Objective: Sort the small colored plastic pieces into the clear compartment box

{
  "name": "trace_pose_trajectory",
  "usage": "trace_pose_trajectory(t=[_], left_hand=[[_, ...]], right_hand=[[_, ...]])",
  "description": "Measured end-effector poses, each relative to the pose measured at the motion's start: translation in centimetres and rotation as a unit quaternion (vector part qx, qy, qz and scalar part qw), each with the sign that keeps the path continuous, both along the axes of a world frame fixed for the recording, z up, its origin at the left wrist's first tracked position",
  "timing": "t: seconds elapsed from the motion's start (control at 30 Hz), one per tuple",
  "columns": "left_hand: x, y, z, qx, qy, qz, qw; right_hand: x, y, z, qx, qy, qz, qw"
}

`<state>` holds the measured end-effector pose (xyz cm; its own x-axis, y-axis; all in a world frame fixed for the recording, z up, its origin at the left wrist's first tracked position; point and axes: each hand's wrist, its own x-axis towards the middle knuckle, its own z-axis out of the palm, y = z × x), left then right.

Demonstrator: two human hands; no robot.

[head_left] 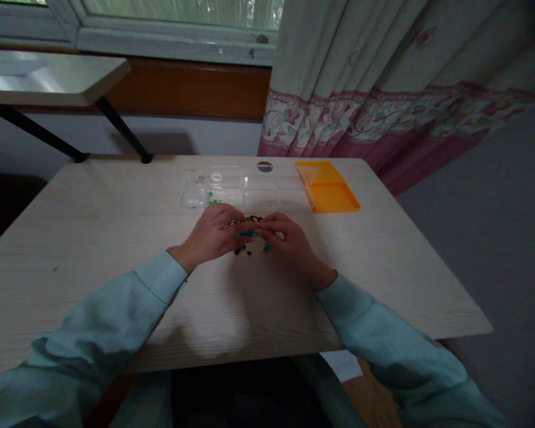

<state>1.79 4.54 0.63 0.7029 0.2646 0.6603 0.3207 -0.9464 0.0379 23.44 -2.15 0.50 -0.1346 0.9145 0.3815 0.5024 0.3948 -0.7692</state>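
My left hand reaches in from the left, its fingers stretched out and somewhat apart over a small pile of tiny coloured pieces. Blue, green, dark and yellowish bits show between my hands; their exact kind is too small to tell. From the right, my right hand bends its fingers in over the same pile, thumb and fingertips close together. Whatever they pinch is too small to make out. The fingertips of both hands meet or nearly meet above the pieces, hiding part of them.
Behind my hands lies a clear plastic compartment box, with green bits in a left compartment. An orange tray adjoins its right end. A dark round spot is by the table's back edge. A raised shelf stands back left.
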Motion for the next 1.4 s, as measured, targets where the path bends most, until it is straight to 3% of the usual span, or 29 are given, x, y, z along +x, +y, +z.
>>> trace_pose_trajectory(t=[0.27, 0.47, 0.57, 0.67, 0.77, 0.87, 1.07, 1.4], left_hand=[[-0.1, 0.0, -0.1, 0.006, -0.026, 0.006, 1.0], [0.0, -0.1, -0.1, 0.01, -0.045, -0.004, 0.999], [-0.4, 0.3, -0.1, -0.021, -0.049, 0.037, 0.998], [-1.3, 1.5, -0.3, -0.054, -0.075, 0.123, 0.988], [-2.3, 3.0, -0.6, -0.064, -0.11, 0.209, 0.97], [-2.8, 3.9, -1.0, -0.062, -0.134, 0.255, 0.956], [-2.5, 3.7, -1.1, -0.076, -0.122, 0.267, 0.953], [-2.6, 4.0, -1.2, -0.084, -0.14, 0.276, 0.947]], right_hand=[[-0.5, -0.4, 0.4, -0.042, 0.047, 0.025, 0.998], [-0.5, -0.4, 0.4, -0.013, 0.017, 0.031, 0.999], [0.1, -0.2, 0.3, 0.043, -0.042, -0.014, 0.998], [0.9, 0.2, 0.3, 0.088, -0.136, -0.078, 0.984], [1.5, 0.4, 0.3, 0.083, -0.234, -0.107, 0.963], [1.6, 0.3, 0.2, 0.06, -0.3, -0.115, 0.945], [1.4, 0.0, 0.6, 0.035, -0.353, -0.114, 0.928], [1.5, 0.1, 0.3, 0.051, -0.354, -0.102, 0.928]])
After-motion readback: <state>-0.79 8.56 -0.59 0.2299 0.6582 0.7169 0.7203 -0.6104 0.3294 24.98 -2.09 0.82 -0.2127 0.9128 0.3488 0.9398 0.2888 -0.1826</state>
